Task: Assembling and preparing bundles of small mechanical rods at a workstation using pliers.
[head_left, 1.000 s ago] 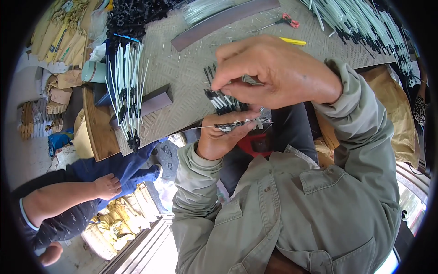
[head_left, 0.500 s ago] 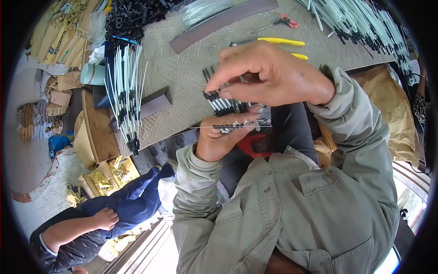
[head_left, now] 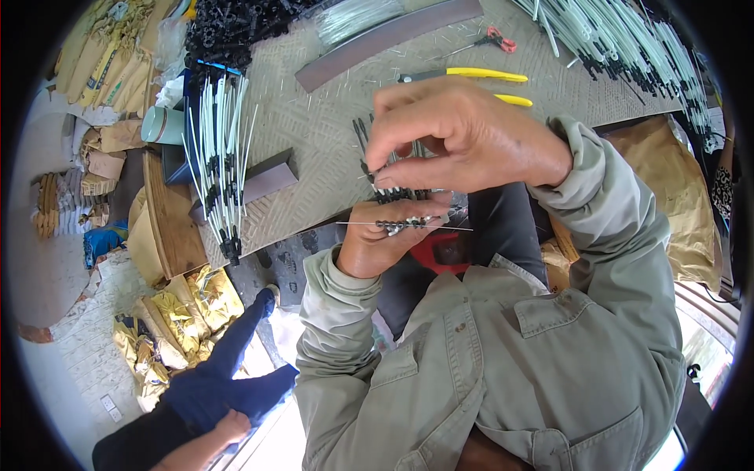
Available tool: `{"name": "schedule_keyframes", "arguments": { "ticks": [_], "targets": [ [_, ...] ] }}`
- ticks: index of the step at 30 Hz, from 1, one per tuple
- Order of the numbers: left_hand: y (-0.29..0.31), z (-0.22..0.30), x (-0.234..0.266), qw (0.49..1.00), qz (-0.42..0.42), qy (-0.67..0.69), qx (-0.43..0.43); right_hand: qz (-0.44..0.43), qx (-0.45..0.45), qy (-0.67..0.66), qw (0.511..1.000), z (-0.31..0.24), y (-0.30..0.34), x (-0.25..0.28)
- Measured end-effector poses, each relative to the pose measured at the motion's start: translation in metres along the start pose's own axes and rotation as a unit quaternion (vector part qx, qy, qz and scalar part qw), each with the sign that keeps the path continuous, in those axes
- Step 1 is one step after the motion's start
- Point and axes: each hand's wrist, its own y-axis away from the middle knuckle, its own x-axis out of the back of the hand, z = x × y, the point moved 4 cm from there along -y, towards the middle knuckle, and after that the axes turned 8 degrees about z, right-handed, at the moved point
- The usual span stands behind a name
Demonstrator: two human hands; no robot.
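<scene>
My left hand (head_left: 371, 247) is closed around a bundle of thin rods with black and white ends (head_left: 393, 195), held over the table's near edge. Along the lower side of that hand a row of small black-and-white ends (head_left: 404, 226) shows, with a thin straight wire (head_left: 345, 223) running sideways across it. Just above, my right hand (head_left: 471, 133) has thumb and forefinger brought together at the bundle's black upper ends. Whether a single piece sits in that pinch is too small to tell. Part of the bundle is hidden behind the right hand.
Yellow-handled pliers (head_left: 491, 74) and red-handled scissors (head_left: 499, 39) lie beyond my hands. Pale rods with black ends are heaped at left (head_left: 220, 133) and far right (head_left: 628, 47). A dark long bar (head_left: 385, 43) lies across the table (head_left: 314, 125). Another person (head_left: 212, 392) is at lower left.
The bundle has shifted slightly right and sits lower in my left hand. My right hand stays at its top ends, fingertips a little lower. The other person has moved down and right.
</scene>
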Motion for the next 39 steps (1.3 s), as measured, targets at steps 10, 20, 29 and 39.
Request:
{"name": "schedule_keyframes", "arguments": {
  "ticks": [10,20,29,39],
  "targets": [
    [0.004,-0.003,0.000,0.998,0.055,-0.030,0.001,0.023,-0.029,0.029,0.999,0.005,0.003,-0.002],
    [0.002,0.002,0.004,0.997,0.053,-0.052,-0.001,-0.016,-0.025,0.030,0.999,0.006,-0.001,-0.007],
    [0.001,0.006,0.004,0.995,0.054,-0.079,-0.022,0.022,-0.008,0.006,1.000,0.006,0.001,-0.008],
    [0.005,0.003,0.005,0.991,0.083,-0.102,-0.031,0.074,0.005,0.061,0.995,0.000,0.003,-0.012]
  ]
}}
